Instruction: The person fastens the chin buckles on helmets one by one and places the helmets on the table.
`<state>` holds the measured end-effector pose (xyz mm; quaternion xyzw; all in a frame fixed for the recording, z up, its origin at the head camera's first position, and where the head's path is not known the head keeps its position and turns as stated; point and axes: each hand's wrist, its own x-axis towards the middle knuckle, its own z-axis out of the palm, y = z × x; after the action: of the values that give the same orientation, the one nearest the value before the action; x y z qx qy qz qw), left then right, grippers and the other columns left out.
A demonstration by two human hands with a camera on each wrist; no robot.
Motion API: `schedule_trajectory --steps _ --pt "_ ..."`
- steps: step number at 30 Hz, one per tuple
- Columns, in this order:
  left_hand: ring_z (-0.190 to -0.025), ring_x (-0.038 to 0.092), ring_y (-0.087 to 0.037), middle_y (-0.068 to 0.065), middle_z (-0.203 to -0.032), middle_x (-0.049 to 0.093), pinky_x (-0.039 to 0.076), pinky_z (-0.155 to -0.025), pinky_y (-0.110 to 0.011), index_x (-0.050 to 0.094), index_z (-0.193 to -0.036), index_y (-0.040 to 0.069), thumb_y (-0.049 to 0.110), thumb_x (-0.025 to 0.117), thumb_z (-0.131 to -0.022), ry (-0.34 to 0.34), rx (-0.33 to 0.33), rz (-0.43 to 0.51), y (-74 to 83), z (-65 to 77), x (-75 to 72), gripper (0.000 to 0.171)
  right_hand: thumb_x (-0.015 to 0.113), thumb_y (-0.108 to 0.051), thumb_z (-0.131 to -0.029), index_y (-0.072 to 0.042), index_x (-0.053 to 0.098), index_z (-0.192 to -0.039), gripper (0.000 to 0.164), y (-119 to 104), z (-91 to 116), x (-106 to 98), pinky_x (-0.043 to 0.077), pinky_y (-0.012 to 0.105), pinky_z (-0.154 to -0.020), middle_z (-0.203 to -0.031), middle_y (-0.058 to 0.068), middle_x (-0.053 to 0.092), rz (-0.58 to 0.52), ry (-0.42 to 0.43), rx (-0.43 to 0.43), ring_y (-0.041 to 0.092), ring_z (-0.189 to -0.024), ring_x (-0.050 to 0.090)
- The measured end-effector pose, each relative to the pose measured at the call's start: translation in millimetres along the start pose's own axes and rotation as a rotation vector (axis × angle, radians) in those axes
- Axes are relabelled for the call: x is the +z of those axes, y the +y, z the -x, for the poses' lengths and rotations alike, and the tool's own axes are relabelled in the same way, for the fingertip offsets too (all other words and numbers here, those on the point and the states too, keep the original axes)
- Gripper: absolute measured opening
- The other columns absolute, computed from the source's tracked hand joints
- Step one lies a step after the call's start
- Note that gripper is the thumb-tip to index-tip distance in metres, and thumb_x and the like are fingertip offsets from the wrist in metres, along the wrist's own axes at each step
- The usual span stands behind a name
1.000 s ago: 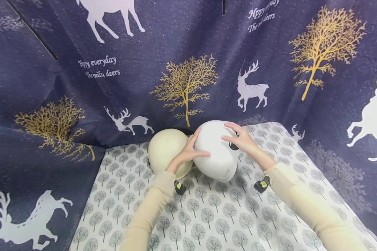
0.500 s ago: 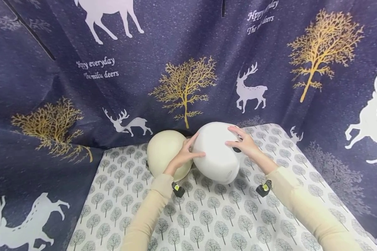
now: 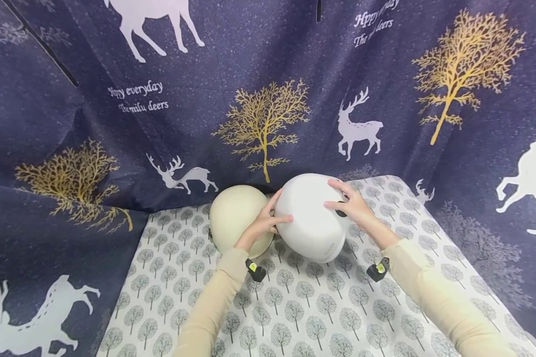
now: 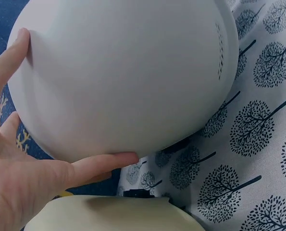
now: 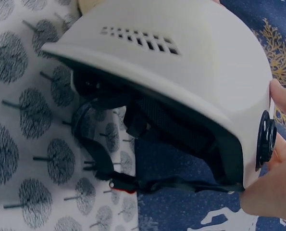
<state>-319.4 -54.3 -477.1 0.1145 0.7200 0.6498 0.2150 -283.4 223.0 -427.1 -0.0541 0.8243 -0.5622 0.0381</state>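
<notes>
Both hands hold a white helmet (image 3: 310, 218) near the back of the table, tilted. My left hand (image 3: 264, 220) grips its left side; in the left wrist view the thumb and fingers (image 4: 104, 162) spread along the shell's edge. On the opposite side, my right hand (image 3: 350, 202) grips the rim beside a round black knob (image 5: 266, 139). The right wrist view shows vent slots, the dark lining and a black chin strap (image 5: 102, 161) with a buckle hanging below. A cream helmet (image 3: 235, 215) sits just left, partly behind my left hand and wrist.
A white cloth with a grey tree print (image 3: 290, 307) covers the table. A dark blue curtain (image 3: 187, 134) with deer and gold trees hangs right behind the helmets and along both sides. Each wrist carries a small black device (image 3: 255, 270).
The white helmet has turned slightly and shifted a little right, with my right hand moving right and down along with it. The cream helmet has stayed in place.
</notes>
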Motion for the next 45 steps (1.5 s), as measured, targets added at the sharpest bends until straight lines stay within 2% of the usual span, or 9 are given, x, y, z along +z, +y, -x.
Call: schedule_trajectory --steps 6,14,23,27,34,37,40,42,45 --pt "-0.138 0.037 -0.049 -0.014 -0.160 0.019 0.052 -0.087 -0.063 0.020 -0.152 0.049 0.016 0.075 -0.085 0.027 -0.006 -0.022 8.0 4.2 -2.0 0.093 0.072 -0.028 -0.087 -0.024 0.034 -0.153 0.076 -4.4 -4.5 3.2 0.016 0.059 -0.121 -0.163 0.007 0.022 -0.058 0.032 0.041 0.035 -0.150 0.019" --pt "-0.142 0.028 -0.050 -0.012 -0.164 0.006 0.048 -0.092 -0.066 0.020 -0.152 0.048 0.015 0.075 -0.084 0.003 -0.028 -0.110 27.6 15.4 -5.4 0.094 0.069 -0.021 -0.091 -0.018 0.031 -0.154 0.074 4.9 -4.6 3.5 0.020 0.056 -0.121 -0.164 0.007 0.022 -0.124 0.030 0.015 0.035 -0.151 0.018" --pt "-0.145 0.022 -0.049 -0.006 -0.166 0.004 0.048 -0.092 -0.067 0.020 -0.152 0.049 0.015 0.077 -0.083 0.006 -0.039 -0.141 13.3 16.3 -6.5 0.095 0.066 -0.024 -0.092 -0.017 0.031 -0.154 0.072 20.7 -0.3 10.4 0.016 0.063 -0.119 -0.165 0.010 0.016 -0.085 -0.015 0.003 0.040 -0.151 0.011" --pt "-0.145 0.022 -0.049 -0.007 -0.166 0.003 0.046 -0.091 -0.069 0.016 -0.153 0.048 0.015 0.076 -0.082 -0.009 -0.022 -0.160 13.5 14.3 -5.7 0.099 0.065 -0.022 -0.093 -0.012 0.030 -0.154 0.071 13.0 3.0 8.2 0.017 0.064 -0.118 -0.164 0.014 0.016 -0.066 -0.023 -0.024 0.042 -0.150 0.011" --pt "-0.140 0.026 -0.045 -0.016 -0.163 0.001 0.054 -0.079 -0.050 0.006 -0.154 0.048 0.016 0.080 -0.079 -0.048 -0.008 -0.279 13.4 12.3 -4.2 0.110 0.067 -0.032 -0.092 -0.018 0.029 -0.154 0.075 25.0 -2.2 5.5 0.022 0.063 -0.117 -0.164 0.011 0.016 0.005 -0.020 -0.024 0.042 -0.150 0.015" --pt "-0.142 0.021 -0.045 -0.020 -0.161 0.002 0.048 -0.094 -0.060 0.007 -0.154 0.047 0.017 0.081 -0.078 -0.041 0.010 -0.305 11.9 12.9 -3.2 0.111 0.068 -0.034 -0.091 -0.018 0.029 -0.154 0.077 26.1 -2.1 5.2 0.018 0.063 -0.119 -0.165 0.010 0.014 0.028 -0.014 -0.019 0.040 -0.151 0.011" --pt "-0.147 0.013 -0.044 -0.020 -0.160 0.004 0.031 -0.110 -0.067 0.008 -0.155 0.046 0.019 0.082 -0.077 -0.026 0.031 -0.318 9.2 12.9 -3.1 0.110 0.069 -0.034 -0.090 -0.017 0.028 -0.155 0.078 25.2 -1.1 4.8 0.015 0.064 -0.119 -0.165 0.012 0.012 0.040 -0.008 -0.018 0.040 -0.152 0.008" --pt "-0.149 0.010 -0.043 -0.020 -0.160 0.005 0.022 -0.115 -0.066 0.010 -0.155 0.045 0.021 0.083 -0.076 -0.012 0.036 -0.316 7.1 12.7 -3.1 0.110 0.069 -0.034 -0.091 -0.016 0.027 -0.155 0.079 25.2 -0.8 4.8 0.015 0.064 -0.119 -0.165 0.013 0.012 0.042 -0.009 -0.024 0.041 -0.152 0.008" --pt "-0.149 0.010 -0.043 -0.019 -0.160 0.005 0.019 -0.117 -0.065 0.011 -0.154 0.046 0.022 0.084 -0.076 0.000 0.031 -0.299 3.4 12.7 -2.6 0.110 0.069 -0.032 -0.091 -0.013 0.025 -0.155 0.080 26.1 -0.2 5.2 0.016 0.062 -0.120 -0.164 0.014 0.014 0.031 -0.013 -0.033 0.040 -0.152 0.008"
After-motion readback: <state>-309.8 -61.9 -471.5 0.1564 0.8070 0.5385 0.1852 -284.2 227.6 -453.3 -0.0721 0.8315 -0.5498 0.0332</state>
